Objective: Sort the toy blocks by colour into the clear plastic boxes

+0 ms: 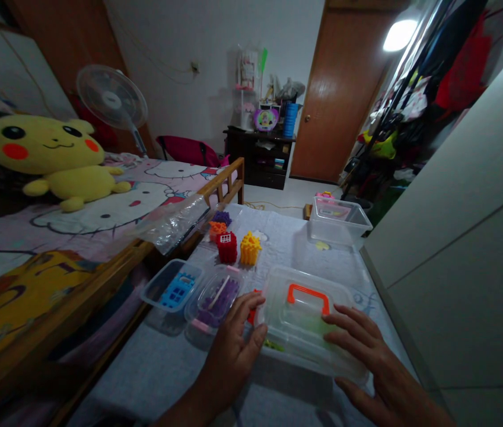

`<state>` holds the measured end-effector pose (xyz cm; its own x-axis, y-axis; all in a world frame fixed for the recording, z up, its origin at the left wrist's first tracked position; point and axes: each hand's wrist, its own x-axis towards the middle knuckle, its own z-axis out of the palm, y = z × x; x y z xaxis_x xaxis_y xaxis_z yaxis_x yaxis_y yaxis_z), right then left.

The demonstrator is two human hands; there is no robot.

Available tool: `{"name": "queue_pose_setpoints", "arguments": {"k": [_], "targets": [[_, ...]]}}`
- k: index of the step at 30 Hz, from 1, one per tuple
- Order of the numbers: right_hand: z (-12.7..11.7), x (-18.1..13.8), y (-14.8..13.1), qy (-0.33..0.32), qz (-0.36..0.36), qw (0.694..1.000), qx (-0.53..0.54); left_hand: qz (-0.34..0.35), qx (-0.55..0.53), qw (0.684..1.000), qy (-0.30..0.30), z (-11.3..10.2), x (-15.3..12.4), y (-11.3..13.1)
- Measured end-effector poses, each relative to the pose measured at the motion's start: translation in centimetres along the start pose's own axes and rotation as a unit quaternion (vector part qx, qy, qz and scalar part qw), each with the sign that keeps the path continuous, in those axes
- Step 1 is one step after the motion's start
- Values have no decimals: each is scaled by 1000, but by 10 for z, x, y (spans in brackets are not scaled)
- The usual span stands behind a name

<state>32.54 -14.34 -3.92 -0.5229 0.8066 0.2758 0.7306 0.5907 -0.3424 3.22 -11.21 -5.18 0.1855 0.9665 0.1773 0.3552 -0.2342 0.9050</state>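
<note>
A large clear plastic storage box with an orange handle on its lid rests on the table in front of me. Greenish contents show dimly through its plastic. My left hand holds the box's left end, fingers and thumb on the edge beside an orange latch. Over the box's right front corner is my right hand, its fingers stretched apart on the lid and its thumb lower, near the front side. Left of the box stands a small lidded container with purple pieces and pink latches.
Farther left, an open clear container holds blue pieces. Behind are red, yellow, orange and purple block stacks. An empty clear bin stands at the far right. A wooden bed rail borders the left, a white cabinet the right.
</note>
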Motion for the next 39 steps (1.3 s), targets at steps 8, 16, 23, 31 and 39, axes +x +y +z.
{"name": "queue_pose_setpoints", "arguments": {"k": [8,16,23,31,39], "targets": [[0,-1,-4,31,-49,998,-15,11,45,999,11,-3,-5,2],[5,-7,-1,10,-55,998,-18,-11,73,997,-14,-3,-5,7],[4,-12,-3,1,25,998,55,-115,76,989,-45,-6,-7,9],[18,-20,11,256,446,815,268,-177,90,975,-96,-17,-10,4],[38,0,-31,219,484,622,576,-237,-101,966,-31,2,-18,-15]]}}
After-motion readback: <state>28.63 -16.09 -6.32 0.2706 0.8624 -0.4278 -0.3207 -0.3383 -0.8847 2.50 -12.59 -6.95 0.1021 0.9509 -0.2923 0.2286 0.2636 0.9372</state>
